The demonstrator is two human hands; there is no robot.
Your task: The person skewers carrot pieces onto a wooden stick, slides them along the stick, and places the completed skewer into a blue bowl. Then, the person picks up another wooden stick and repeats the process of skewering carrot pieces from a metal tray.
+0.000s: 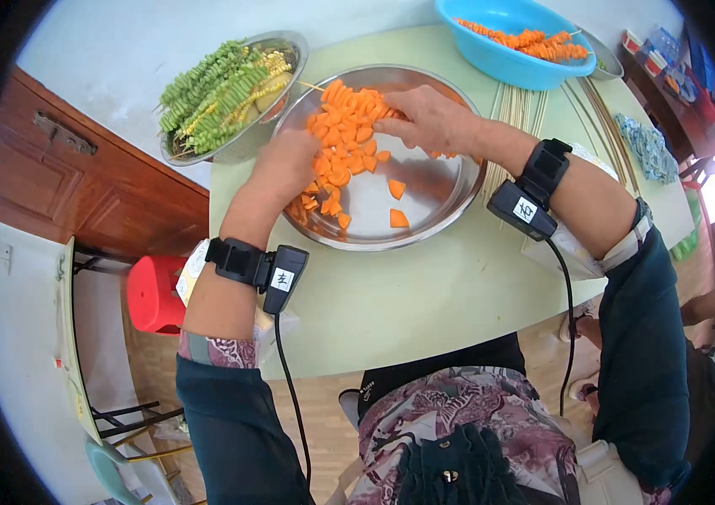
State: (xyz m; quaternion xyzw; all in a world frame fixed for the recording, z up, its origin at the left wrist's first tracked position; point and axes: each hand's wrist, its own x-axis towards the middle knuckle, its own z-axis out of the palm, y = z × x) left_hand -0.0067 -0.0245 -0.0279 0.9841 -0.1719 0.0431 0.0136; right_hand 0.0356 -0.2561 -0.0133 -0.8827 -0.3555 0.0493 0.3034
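A wide steel basin (374, 244) holds a pile of cut carrot pieces (345, 156), heaped toward its left side. Along the top of the heap lies a carrot skewer (349, 99), its slices packed in a row and a thin stick poking out at the left end. My right hand (433, 119) is closed with thumb and fingers around the right end of that row. My left hand (287, 164) is over the basin's left rim, fingers curled in against the carrot pieces; its fingertips are hidden, so what they hold does not show.
Back left, an oval metal tray (294, 50) bears green and yellow vegetable skewers. A blue basin (479, 63) with carrot skewers stands back right. Bare bamboo sticks (519, 109) and a patterned cloth (648, 147) lie rightward. A red stool (151, 295) is at left; another person's arm (711, 303) is far right.
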